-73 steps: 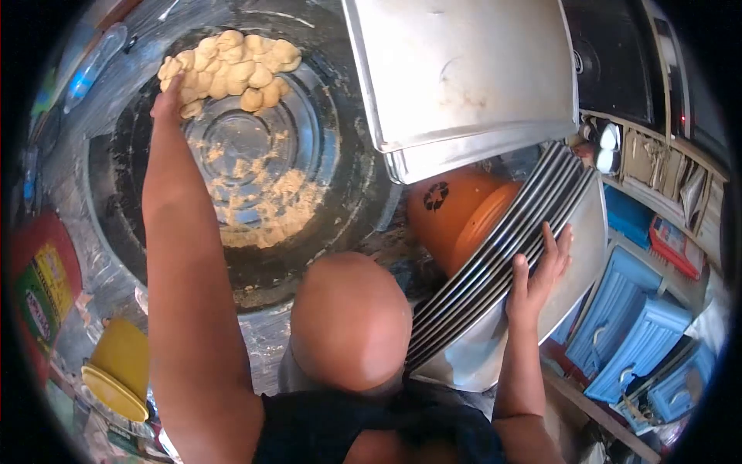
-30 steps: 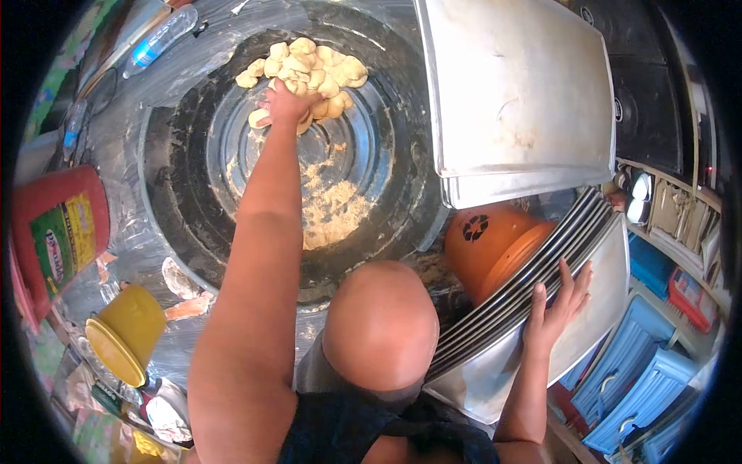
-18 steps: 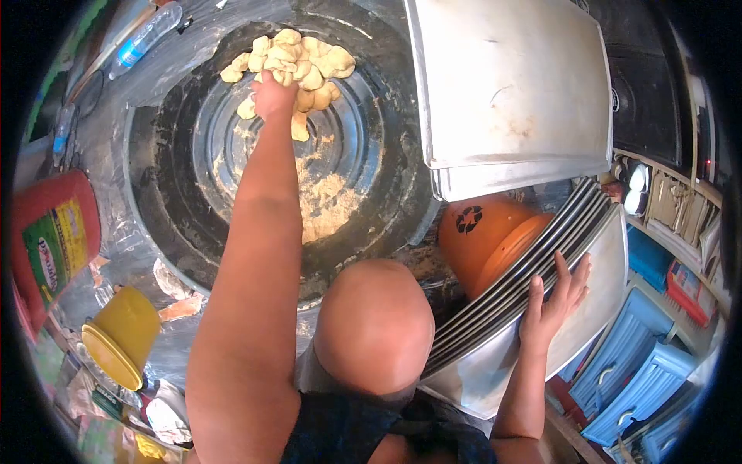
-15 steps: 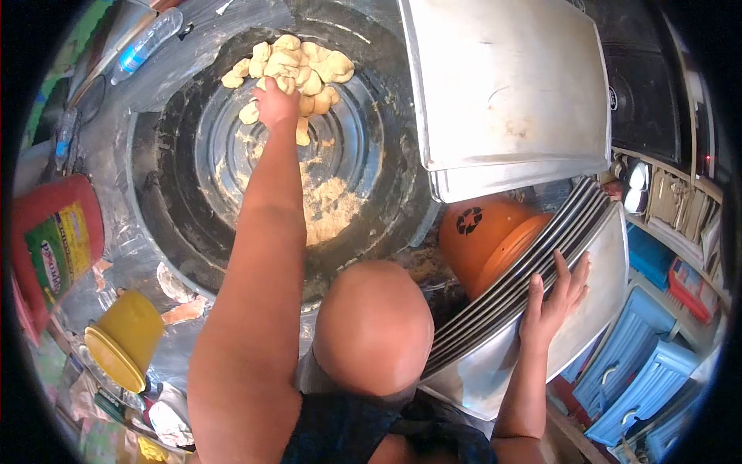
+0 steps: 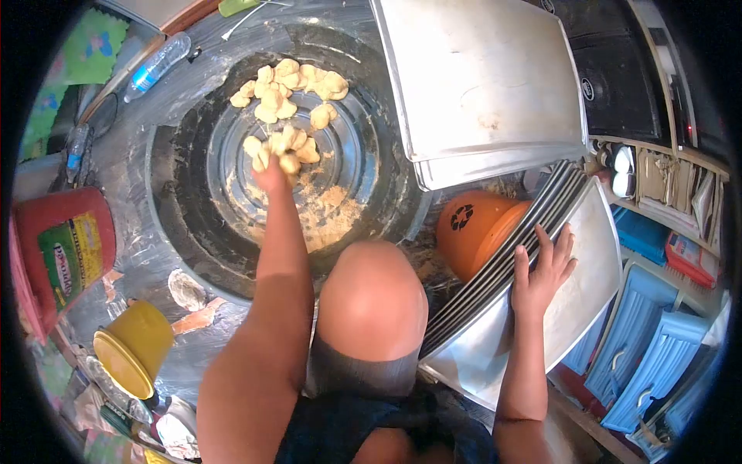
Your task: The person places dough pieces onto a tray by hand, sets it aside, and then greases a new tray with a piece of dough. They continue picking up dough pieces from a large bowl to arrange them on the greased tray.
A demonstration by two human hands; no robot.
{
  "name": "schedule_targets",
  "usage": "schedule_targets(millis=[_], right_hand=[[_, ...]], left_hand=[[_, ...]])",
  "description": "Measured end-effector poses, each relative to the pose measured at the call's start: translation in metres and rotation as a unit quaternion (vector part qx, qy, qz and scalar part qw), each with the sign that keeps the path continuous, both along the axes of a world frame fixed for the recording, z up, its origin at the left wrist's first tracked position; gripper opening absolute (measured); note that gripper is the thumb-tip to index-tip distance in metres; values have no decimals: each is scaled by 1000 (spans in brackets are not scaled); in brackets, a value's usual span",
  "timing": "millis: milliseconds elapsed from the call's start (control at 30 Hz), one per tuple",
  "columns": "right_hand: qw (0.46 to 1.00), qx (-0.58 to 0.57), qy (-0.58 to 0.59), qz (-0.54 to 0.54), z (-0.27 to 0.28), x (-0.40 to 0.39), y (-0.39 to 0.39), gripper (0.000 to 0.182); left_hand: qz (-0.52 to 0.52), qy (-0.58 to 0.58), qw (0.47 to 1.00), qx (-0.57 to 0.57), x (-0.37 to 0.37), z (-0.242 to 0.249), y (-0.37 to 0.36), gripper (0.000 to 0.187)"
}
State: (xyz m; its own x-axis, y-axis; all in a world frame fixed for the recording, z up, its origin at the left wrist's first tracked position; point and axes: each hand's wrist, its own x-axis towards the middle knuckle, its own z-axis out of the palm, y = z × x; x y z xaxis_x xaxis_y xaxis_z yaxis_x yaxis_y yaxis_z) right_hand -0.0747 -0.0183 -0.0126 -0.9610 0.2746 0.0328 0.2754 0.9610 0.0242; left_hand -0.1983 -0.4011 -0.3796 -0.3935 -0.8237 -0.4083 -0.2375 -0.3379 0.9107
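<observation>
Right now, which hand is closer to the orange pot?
Right. The right hand rests on the stacked trays leaning against the orange pot; the left hand is far off among the dough pieces.

A plastic-covered table [image 5: 131, 166] is shown bearing a large round basin [image 5: 174, 224]; left of the basin are set a red tub [image 5: 66, 247] and a yellow cup [image 5: 135, 359].

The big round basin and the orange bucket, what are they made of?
The basin looks like metal: grey, dulled, with ring-shaped ridges that catch the light and crumbs stuck to it. The bucket is probably plastic: smooth, even orange, with a black recycling mark printed on it. The lumps in the basin look like soft, pale dough.
</observation>
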Motion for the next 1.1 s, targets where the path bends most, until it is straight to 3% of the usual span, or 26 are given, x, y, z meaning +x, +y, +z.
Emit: schedule_targets(millis=[67, 100, 133, 233, 300, 367, 433, 500, 667, 733, 767, 833, 867, 900, 967, 1000, 1033, 1100], right_hand=[[1000, 1, 2, -3, 0, -1, -2, 44], [1000, 5, 0, -4, 0, -2, -3, 44], [1000, 14, 3, -4, -1, -2, -3, 45], [1000, 7, 13, -3, -3, -3, -2, 45], [1000, 2, 22, -1, -4, -3, 0, 47], [1000, 9, 27, 1, -6, -2, -1, 49], [999, 2, 35, 2, -8, -3, 0, 50], [999, -11, 40, 1, -7, -3, 0, 50], [987, -92, 129, 28, -4, -1, -1, 53], [952, -187, 232, 73, -5, 8, 2, 53], [916, -317, 239, 57, 3, 16, -1, 56], [740, -626, 243, 35, 22, 38, -17, 65], [644, -738, 194, 48, 33, 53, -21, 79], [597, -786, 157, 39, 47, 71, -28, 91], [537, -832, 121, 72, 69, 103, -33, 97], [520, -838, 140, 90, 72, 113, -29, 90], [522, -836, 141, 90, 72, 121, -20, 90], [591, -787, 158, -77, 60, 133, 14, 81]], left_hand=[[9, 60, 994, 89, 42, -5, -2, 65], [56, 17, 988, 143, 58, 3, 0, 64], [24, 53, 981, 188, 81, -16, -5, 51], [-8, 42, 958, 283, 121, 28, 4, 43], [-74, 111, 886, 443, 130, 44, 6, 38], [-123, 76, 895, 421, 126, 64, 5, 37], [-117, 95, 894, 422, 112, 78, -1, 35], [-177, 120, 892, 399, 99, 100, -4, 36], [-252, 208, 894, 308, 74, 259, 32, 39], [-297, 232, 883, 279, 79, 326, 58, 41], [-331, 252, 875, 249, 82, 357, 73, 42], [-416, 283, 839, 210, 96, 402, 103, 46], [-451, 271, 823, 213, 105, 413, 118, 49], [-481, 217, 810, 258, 120, 429, 138, 49], [-572, 169, 765, 243, 151, 456, 178, 48], [-607, 206, 740, 205, 163, 444, 203, 50], [-693, 232, 671, 123, 167, 427, 223, 53], [-804, 186, 561, 61, 181, 424, 251, 67]])
